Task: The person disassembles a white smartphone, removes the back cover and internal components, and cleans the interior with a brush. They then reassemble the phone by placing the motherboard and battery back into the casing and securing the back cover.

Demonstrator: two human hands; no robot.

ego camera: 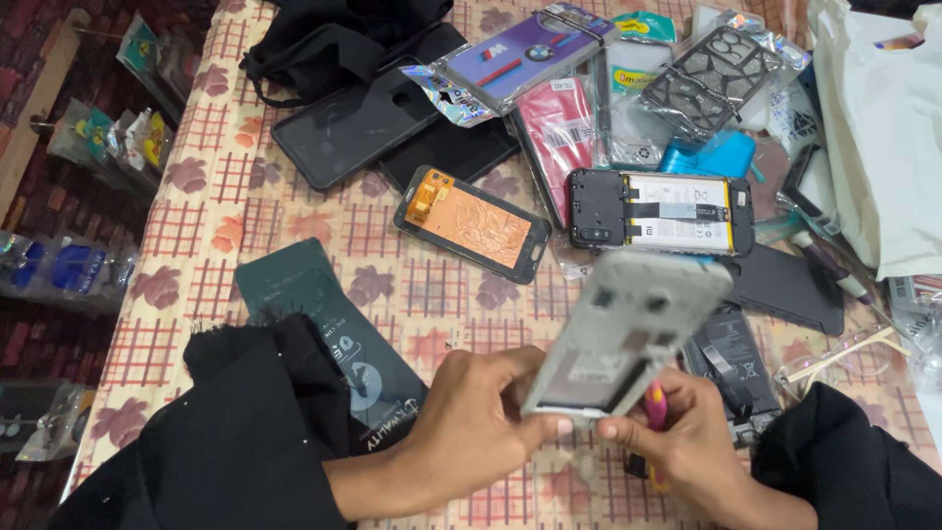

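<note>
1. Phone frame [628, 329]: pale grey-white shell, open inner side towards the camera, held up above the table between both hands. Its long axis runs from lower left, at the hands, to upper right, with the far end tilted up and away and blurred.
2. Left hand [481, 422]: closed on the lower left corner of the phone frame, thumb along its bottom edge, fingers behind it. It lies left of and below the frame; black sleeve to the wrist.
3. Right hand [687, 432]: closed on the lower right end of the frame, fingertips pressed to its bottom edge. It also clasps a pink-handled tool [654, 407], mostly hidden behind the frame; its tip cannot be made out. Both hands sit at the same near end, neither nearer than the other.
4. Loose battery [731, 358]: black, flat on the table just right of the frame.
5. Opened phone body [662, 211]: black, white battery exposed, lying crosswise beyond the frame.
6. Screen assembly [473, 224]: copper-orange back, face down, angled, left of item 5.
7. Dark green packet [329, 339]: flat, partly under the left sleeve.
8. Tablecloth [196, 226]: cream with red checks and flowers, strewn further back with packaged phone cases.
</note>
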